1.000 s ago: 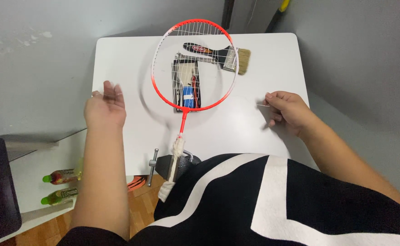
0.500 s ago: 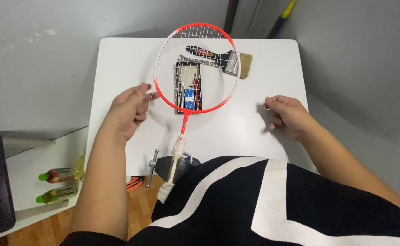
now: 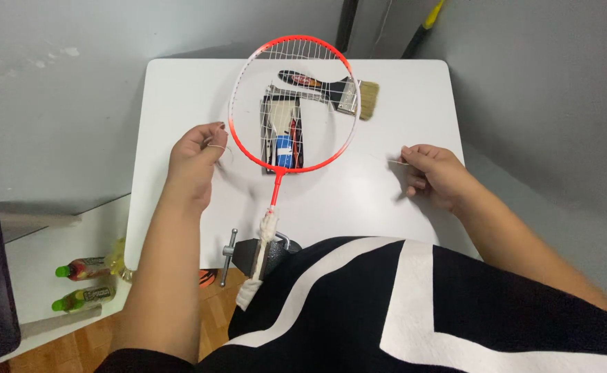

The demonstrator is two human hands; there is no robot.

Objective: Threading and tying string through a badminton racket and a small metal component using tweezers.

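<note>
A red badminton racket (image 3: 248, 145) with white strings lies over the white table (image 3: 179, 90), its shaft held in a metal clamp (image 3: 265, 252) at the near edge. My left hand (image 3: 193, 162) is beside the frame's left rim, fingers pinched on a thin pale string (image 3: 224, 148) that loops there. My right hand (image 3: 434, 173) rests on the table to the right, pinching the other end of a thin string (image 3: 394, 161).
Under the racket head lie a small tray of tools (image 3: 282, 135) and a paintbrush (image 3: 338, 93) with a black handle. Two green-capped bottles (image 3: 86, 280) lie on a low shelf at left. Poles (image 3: 424, 24) lean against the grey wall behind.
My left hand moved right from the table's left edge to the racket's rim and closed on the string. My right hand stayed in place.
</note>
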